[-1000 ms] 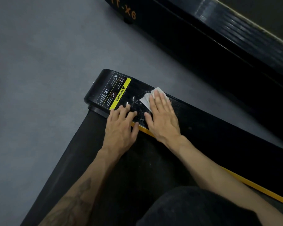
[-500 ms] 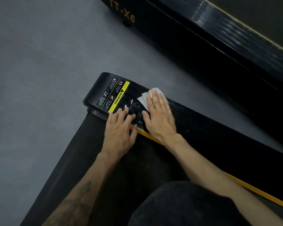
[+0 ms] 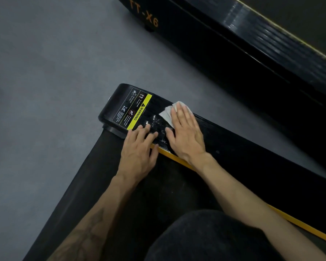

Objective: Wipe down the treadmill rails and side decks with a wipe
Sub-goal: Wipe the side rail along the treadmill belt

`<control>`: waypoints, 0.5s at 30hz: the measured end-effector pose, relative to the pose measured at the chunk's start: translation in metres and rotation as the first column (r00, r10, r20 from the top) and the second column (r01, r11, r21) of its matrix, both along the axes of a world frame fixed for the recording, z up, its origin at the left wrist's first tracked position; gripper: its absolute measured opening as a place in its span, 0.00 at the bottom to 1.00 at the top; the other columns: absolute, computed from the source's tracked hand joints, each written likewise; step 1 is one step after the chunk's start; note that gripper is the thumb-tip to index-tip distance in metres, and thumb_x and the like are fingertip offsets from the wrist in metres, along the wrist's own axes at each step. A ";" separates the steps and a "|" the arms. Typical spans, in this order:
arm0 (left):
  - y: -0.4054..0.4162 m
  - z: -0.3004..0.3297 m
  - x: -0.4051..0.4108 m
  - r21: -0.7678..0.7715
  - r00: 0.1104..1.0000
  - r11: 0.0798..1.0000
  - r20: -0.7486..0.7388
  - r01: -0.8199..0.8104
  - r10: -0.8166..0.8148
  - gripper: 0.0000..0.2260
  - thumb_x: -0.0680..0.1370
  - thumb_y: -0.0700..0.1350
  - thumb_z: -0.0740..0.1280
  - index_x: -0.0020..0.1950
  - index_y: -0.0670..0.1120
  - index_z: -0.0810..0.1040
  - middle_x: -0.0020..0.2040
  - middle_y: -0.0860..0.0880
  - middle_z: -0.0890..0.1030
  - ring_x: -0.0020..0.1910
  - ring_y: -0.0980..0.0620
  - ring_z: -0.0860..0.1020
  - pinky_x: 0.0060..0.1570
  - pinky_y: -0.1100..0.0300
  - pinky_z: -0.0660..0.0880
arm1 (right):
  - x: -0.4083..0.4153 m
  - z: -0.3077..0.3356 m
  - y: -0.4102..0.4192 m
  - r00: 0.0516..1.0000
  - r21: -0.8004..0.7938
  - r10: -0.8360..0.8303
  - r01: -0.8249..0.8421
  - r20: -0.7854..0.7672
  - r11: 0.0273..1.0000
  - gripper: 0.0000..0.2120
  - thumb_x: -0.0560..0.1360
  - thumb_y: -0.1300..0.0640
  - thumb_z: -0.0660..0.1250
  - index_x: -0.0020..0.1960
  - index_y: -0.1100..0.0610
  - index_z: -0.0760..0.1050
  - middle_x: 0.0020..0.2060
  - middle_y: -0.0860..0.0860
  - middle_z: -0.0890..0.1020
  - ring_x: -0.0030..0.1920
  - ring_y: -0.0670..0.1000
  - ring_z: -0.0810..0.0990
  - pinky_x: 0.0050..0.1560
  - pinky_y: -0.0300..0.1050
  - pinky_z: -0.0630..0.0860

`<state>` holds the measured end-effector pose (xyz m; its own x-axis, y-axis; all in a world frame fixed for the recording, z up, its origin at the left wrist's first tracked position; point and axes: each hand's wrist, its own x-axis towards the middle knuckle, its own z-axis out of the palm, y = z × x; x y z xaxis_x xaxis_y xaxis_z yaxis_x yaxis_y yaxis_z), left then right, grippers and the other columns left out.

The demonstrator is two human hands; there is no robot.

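right hand: flat, fingers straight and together, palm down, pressing the white wipe onto the side deck. Not curled round it.
left hand: flat, fingers relaxed and slightly spread, holding nothing. Fingertips rest on the deck's inner edge, palm over the belt.
hand spacing: just beside each other, left thumb near right thumb, not overlapping.
wipe: mostly under the right fingers; a crumpled corner sticks out on the left and past the fingertips. Sits on the rear part of the deck, just right of the warning label.
side deck: glossy black, ribbed, runs from the rounded end cap toward lower right. Wet smears show between the label and the wipe.
warning label: black and yellow, "WARNING" legible, small pictograms too small to read.
yellow trim strip: runs between deck and belt, passes under the right wrist.
belt: matte black, left of the deck.
knee: dark fabric, bottom of view, over the belt.
second treadmill: black, top right, orange "TT-X6" on its side, well apart from the hands.
floor: grey, between the two machines and to the left.
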<state>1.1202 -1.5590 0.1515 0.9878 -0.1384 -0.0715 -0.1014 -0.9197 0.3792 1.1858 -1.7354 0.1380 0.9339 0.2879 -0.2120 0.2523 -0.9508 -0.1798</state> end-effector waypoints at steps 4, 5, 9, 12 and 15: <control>0.006 0.003 0.003 -0.076 0.999 0.997 0.047 0.005 -0.001 0.17 0.81 0.48 0.67 0.68 0.45 0.79 0.72 0.43 0.74 0.72 0.44 0.70 0.71 0.41 0.71 | -0.018 0.005 -0.013 0.986 0.023 0.162 -0.162 -0.024 0.987 0.35 0.82 0.41 0.43 0.84 0.55 0.44 0.84 0.52 0.43 0.83 0.51 0.39 0.83 0.51 0.41; 0.008 0.003 0.003 -0.091 0.998 0.996 0.064 0.007 -0.001 0.16 0.81 0.47 0.67 0.68 0.44 0.79 0.72 0.42 0.74 0.72 0.45 0.71 0.71 0.43 0.71 | -0.023 0.006 -0.022 0.974 0.020 0.223 -0.223 -0.025 0.975 0.34 0.83 0.41 0.45 0.84 0.55 0.45 0.84 0.52 0.44 0.83 0.50 0.40 0.83 0.50 0.41; 0.018 0.005 0.005 -0.125 0.995 0.992 0.099 0.005 0.007 0.16 0.81 0.43 0.67 0.69 0.42 0.78 0.73 0.41 0.72 0.72 0.44 0.71 0.71 0.47 0.71 | -0.015 0.006 -0.045 0.958 -0.029 0.287 -0.287 0.002 0.957 0.32 0.84 0.42 0.47 0.84 0.54 0.49 0.83 0.52 0.50 0.83 0.49 0.44 0.82 0.47 0.38; 0.025 0.007 0.009 -0.094 0.995 0.995 0.094 -0.034 0.043 0.19 0.81 0.44 0.67 0.72 0.42 0.75 0.76 0.41 0.70 0.75 0.44 0.68 0.74 0.46 0.69 | -0.001 0.006 -0.024 0.988 -0.013 0.155 -0.155 0.017 0.988 0.33 0.84 0.41 0.46 0.84 0.55 0.47 0.84 0.53 0.47 0.83 0.50 0.42 0.81 0.46 0.37; 0.030 0.006 0.013 -0.063 0.994 0.992 0.007 -0.106 0.107 0.24 0.82 0.48 0.67 0.77 0.43 0.70 0.80 0.42 0.64 0.80 0.43 0.61 0.78 0.48 0.59 | 0.005 0.002 0.011 0.999 -0.006 0.043 -0.043 0.008 0.999 0.35 0.83 0.39 0.42 0.84 0.56 0.42 0.83 0.55 0.42 0.83 0.52 0.39 0.82 0.49 0.37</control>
<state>1.1331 -1.5295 0.1580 0.9978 -0.0363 -0.0561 -0.0082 -0.9001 0.4356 1.1904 -1.7243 0.1396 0.9222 0.3272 -0.2064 0.2948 -0.9398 -0.1726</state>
